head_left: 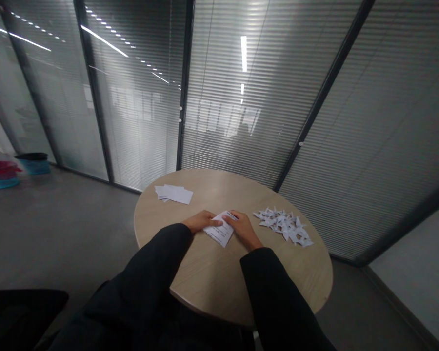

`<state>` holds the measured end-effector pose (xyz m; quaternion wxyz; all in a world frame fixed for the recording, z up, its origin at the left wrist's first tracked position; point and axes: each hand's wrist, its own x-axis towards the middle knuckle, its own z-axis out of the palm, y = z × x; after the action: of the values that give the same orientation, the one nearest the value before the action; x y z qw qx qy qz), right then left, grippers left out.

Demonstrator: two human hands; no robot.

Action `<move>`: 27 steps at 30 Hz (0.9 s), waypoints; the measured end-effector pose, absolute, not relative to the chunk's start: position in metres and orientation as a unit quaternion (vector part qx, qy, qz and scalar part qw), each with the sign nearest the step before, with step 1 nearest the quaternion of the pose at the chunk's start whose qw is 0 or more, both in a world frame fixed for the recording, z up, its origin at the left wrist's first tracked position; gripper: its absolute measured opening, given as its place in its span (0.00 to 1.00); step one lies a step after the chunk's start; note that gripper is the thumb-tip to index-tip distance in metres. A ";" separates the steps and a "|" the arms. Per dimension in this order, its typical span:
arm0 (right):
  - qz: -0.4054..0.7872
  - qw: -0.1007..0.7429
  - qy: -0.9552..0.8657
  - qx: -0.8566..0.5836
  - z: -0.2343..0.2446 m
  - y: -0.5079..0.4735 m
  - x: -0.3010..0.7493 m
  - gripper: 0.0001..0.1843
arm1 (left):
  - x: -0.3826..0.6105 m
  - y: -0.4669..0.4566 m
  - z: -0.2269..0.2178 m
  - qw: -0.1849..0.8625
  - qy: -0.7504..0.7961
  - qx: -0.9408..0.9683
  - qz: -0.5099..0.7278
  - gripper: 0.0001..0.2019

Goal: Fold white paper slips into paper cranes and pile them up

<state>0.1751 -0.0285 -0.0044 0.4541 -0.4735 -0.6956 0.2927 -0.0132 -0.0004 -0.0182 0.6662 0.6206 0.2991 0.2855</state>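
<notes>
A white sheet of paper (220,234) with printed lines is held between my two hands, over the middle of the round table (212,287). My left hand (201,221) grips its left side, thumb lying on top. On the paper's upper right edge, my right hand (242,227) is closed with the thumb pressed on the sheet. The fingers under the paper are hidden. Right of my right hand lies a heap of folded white paper stars (285,225). A few white paper sheets (175,193) overlap at the table's back left.
A glass partition with blinds (234,122) stands right behind the table. On the floor at far left are a blue bin with a black liner (36,165) and another with a red liner (2,173). A black chair part (22,312) shows at lower left.
</notes>
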 end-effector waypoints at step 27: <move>0.172 0.565 -0.662 -0.462 -0.010 -0.019 0.187 0.23 | -0.014 0.004 -0.017 0.675 0.329 0.493 0.440 0.20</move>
<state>0.1872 -0.0188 -0.0104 0.5646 -0.4617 -0.6621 0.1724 -0.0137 0.0035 -0.0167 0.6747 0.4927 0.3286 0.4404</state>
